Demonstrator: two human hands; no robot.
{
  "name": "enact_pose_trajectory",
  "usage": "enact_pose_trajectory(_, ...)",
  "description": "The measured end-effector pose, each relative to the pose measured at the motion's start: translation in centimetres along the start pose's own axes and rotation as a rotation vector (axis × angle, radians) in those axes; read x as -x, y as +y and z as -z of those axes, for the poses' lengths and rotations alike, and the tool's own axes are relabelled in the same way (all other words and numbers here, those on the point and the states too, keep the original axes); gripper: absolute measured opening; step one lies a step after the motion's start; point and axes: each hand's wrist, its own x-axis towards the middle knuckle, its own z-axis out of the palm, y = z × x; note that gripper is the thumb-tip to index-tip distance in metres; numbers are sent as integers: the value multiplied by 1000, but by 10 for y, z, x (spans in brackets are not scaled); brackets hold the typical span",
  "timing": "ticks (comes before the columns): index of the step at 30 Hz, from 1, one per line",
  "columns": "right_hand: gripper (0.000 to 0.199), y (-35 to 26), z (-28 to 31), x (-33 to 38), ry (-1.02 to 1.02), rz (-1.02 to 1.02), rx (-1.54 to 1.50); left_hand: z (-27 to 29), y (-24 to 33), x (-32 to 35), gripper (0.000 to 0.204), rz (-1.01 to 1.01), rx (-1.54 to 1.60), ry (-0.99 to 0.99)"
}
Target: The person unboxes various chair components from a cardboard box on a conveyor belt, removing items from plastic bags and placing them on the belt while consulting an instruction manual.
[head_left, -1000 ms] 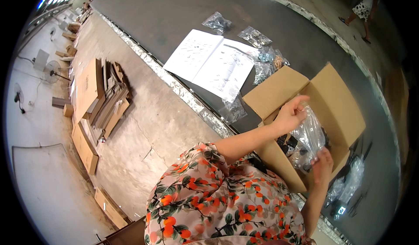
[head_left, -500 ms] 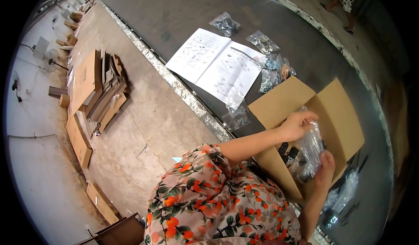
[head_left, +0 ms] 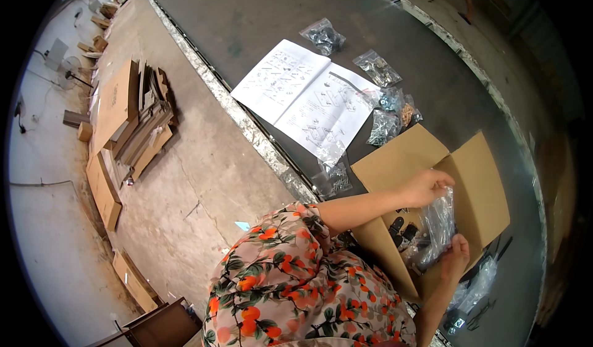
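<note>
Over an open cardboard box (head_left: 401,160), my left hand (head_left: 428,188) pinches the upper end of a clear plastic bag (head_left: 440,226). My right hand (head_left: 456,255) has its fingers closed on the bag's lower right edge, inside the box's near right side. The bag hangs slanted between both hands, and what is in it is hard to make out. Below it in the box lie small black parts (head_left: 403,231) and more clear plastic. The rest of the box's contents is hidden by the bag and my left forearm.
An unfolded instruction sheet (head_left: 302,100) lies on the dark conveyor belt (head_left: 247,13). Around it are bags of hardware (head_left: 377,69), screws (head_left: 384,126) and wooden dowels (head_left: 407,113). Bagged parts (head_left: 472,291) lie right of the box. Flattened cartons (head_left: 133,115) stand on the floor at left.
The view has shifted a little, so the box and both hands appear slightly lower. Both hands keep their hold on the plastic bag. A person in the far right background has moved left.
</note>
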Motion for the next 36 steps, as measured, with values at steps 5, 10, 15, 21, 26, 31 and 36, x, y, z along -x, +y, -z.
enact_pose_trajectory(5, 10, 1, -1, 1, -21, 75, 334, -3, -3, 4, 22, -114, -99, 15)
enact_pose_trajectory(10, 27, -5, -27, 6, 102, -25, -2, -3, -10, 4, 23, -211, -131, 55)
enact_pose_trajectory(15, 36, 12, -3, 8, -135, -59, 9, -1, -5, 5, 23, -370, -193, 77)
enact_pose_trajectory(21, 39, 19, 4, 7, -72, -159, -117, 0, 4, 6, 21, -262, -171, 52)
enact_pose_trajectory(26, 32, 17, -5, 17, -128, -142, -168, -1, 2, 6, 20, -245, -119, 54)
enact_pose_trajectory(31, 17, 19, -1, 19, -118, -157, -190, -5, -5, 5, 22, -310, -92, 133)
enact_pose_trajectory(36, 14, 17, -9, 25, -114, -228, -170, -5, -6, 2, 23, -347, -101, 192)
